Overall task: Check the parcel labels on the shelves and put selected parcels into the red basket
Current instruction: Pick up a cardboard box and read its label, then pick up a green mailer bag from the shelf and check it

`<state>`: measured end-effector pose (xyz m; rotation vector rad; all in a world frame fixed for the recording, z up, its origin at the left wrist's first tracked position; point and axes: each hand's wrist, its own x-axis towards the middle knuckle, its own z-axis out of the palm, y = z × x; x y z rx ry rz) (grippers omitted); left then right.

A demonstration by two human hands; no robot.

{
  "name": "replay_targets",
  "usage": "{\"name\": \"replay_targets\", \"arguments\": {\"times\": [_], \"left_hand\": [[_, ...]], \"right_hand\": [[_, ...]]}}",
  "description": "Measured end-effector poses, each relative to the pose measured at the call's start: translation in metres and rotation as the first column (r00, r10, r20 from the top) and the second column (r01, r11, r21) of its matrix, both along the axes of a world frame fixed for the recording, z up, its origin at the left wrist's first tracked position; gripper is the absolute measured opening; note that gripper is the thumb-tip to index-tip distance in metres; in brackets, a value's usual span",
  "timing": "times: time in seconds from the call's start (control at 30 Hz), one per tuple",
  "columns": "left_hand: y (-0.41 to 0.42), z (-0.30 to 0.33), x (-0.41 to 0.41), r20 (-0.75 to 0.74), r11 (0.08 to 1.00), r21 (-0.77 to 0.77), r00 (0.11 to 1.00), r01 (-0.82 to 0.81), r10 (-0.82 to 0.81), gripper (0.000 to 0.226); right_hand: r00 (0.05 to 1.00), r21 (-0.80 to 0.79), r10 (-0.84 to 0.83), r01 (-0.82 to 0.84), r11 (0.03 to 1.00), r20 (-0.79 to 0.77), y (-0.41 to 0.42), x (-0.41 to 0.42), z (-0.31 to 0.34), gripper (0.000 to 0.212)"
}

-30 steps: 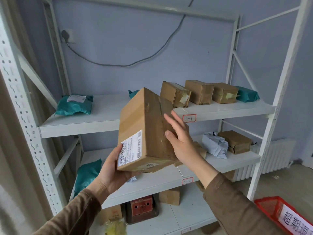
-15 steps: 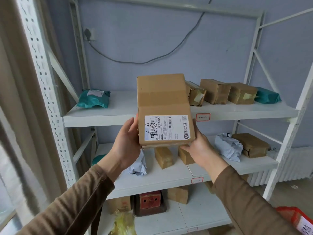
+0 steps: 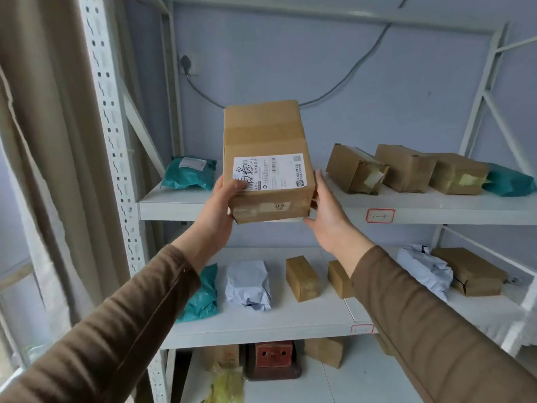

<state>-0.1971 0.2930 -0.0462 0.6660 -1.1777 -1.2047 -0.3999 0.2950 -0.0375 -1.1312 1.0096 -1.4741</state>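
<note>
A brown cardboard parcel [image 3: 266,135] with a white label facing me is held at the front edge of the upper shelf [image 3: 180,206]. My left hand [image 3: 220,210] grips its lower left corner, thumb on the label. Against the parcel's right side rests my right hand [image 3: 325,212], fingers spread along it. The red basket is out of view.
Three brown boxes [image 3: 406,167] and teal bags [image 3: 189,173] lie on the upper shelf. The lower shelf [image 3: 261,327] carries teal and white bags and small brown boxes. More boxes sit on the bottom shelf. A curtain hangs left.
The parcel was turned label-up, then carried up and forward to the upper shelf's front edge. The view shifted left, so the red basket left the frame.
</note>
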Motion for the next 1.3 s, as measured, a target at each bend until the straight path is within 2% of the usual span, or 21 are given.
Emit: {"name": "replay_targets", "arguments": {"times": [0.1, 0.2, 0.23, 0.37, 0.53, 0.6, 0.67, 0.73, 0.8, 0.87, 0.93, 1.0, 1.07, 1.1, 1.13, 1.2, 1.3], "left_hand": [[-0.028, 0.017, 0.014, 0.033, 0.994, 0.030, 0.994, -0.103, 0.102, 0.044], [-0.062, 0.030, 0.024, 0.070, 0.969, 0.102, 0.974, -0.224, 0.217, 0.049], [-0.075, 0.032, 0.026, 0.083, 0.960, 0.120, 0.966, -0.252, 0.243, 0.051], [-0.122, 0.036, 0.029, 0.112, 0.955, 0.158, 0.966, -0.251, 0.235, 0.053], [-0.185, 0.039, 0.033, 0.157, 0.929, 0.239, 0.955, -0.284, 0.251, 0.088], [-0.198, 0.041, 0.028, 0.189, 0.929, 0.238, 0.952, -0.284, 0.242, 0.078], [-0.209, 0.043, 0.024, 0.207, 0.925, 0.256, 0.950, -0.281, 0.232, 0.061], [-0.222, 0.045, 0.023, 0.211, 0.920, 0.269, 0.950, -0.284, 0.232, 0.059], [-0.233, 0.046, 0.023, 0.228, 0.914, 0.274, 0.944, -0.298, 0.239, 0.061], [-0.241, 0.048, 0.022, 0.279, 0.902, 0.271, 0.924, -0.336, 0.261, 0.062], [-0.245, 0.048, 0.020, 0.384, 0.891, 0.156, 0.857, -0.426, 0.343, 0.066], [-0.249, 0.046, 0.019, 0.456, 0.844, -0.113, 0.728, -0.524, 0.512, 0.072], [-0.247, 0.044, 0.015, 0.455, 0.715, -0.445, 0.552, -0.539, 0.699, 0.073], [-0.247, 0.045, 0.010, 0.427, 0.642, -0.579, 0.484, -0.502, 0.764, 0.072], [-0.243, 0.047, 0.002, 0.394, 0.587, -0.674, 0.454, -0.449, 0.799, 0.070], [-0.233, 0.053, -0.020, 0.347, 0.543, -0.765, 0.488, -0.347, 0.801, 0.064], [-0.216, 0.053, -0.059, 0.338, 0.557, -0.809, 0.628, -0.186, 0.701, 0.057]], "right_hand": [[0.999, -0.005, 0.025, -0.025, 1.000, -0.030, -0.033, 0.023, 0.013, 0.045], [0.999, 0.000, 0.013, -0.013, 1.000, -0.048, -0.067, 0.043, 0.014, 0.070], [1.000, 0.007, 0.011, -0.011, 1.000, -0.028, -0.078, 0.047, 0.012, 0.072], [0.999, 0.015, 0.018, -0.019, 1.000, 0.041, -0.114, 0.056, 0.011, 0.058], [0.998, 0.031, 0.026, -0.027, 0.999, 0.048, -0.165, 0.059, 0.009, 0.066], [0.999, 0.047, 0.033, -0.035, 0.998, 0.035, -0.179, 0.060, 0.007, 0.058], [0.999, 0.057, 0.044, -0.045, 0.997, 0.010, -0.193, 0.061, 0.004, 0.037], [1.000, 0.062, 0.022, -0.021, 0.998, -0.018, -0.207, 0.061, 0.002, 0.025], [0.999, 0.053, 0.010, -0.008, 0.999, -0.045, -0.217, 0.063, 0.003, 0.027], [0.996, 0.047, 0.008, -0.004, 0.999, -0.090, -0.222, 0.065, 0.004, 0.044], [0.989, 0.038, -0.008, 0.013, 0.999, -0.145, -0.221, 0.063, 0.004, 0.061], [0.980, -0.015, -0.069, 0.067, 0.998, -0.187, -0.215, 0.057, 0.008, 0.068], [0.963, -0.122, -0.173, 0.150, 0.981, -0.206, -0.211, 0.045, 0.013, 0.067], [0.946, -0.183, -0.234, 0.195, 0.964, -0.223, -0.212, 0.037, 0.017, 0.064], [0.926, -0.236, -0.293, 0.237, 0.942, -0.237, -0.213, 0.028, 0.019, 0.061], [0.881, -0.307, -0.393, 0.310, 0.900, -0.264, -0.219, 0.008, 0.022, 0.054], [0.827, -0.318, -0.482, 0.392, 0.863, -0.291, -0.229, -0.026, 0.024, 0.048]]}}
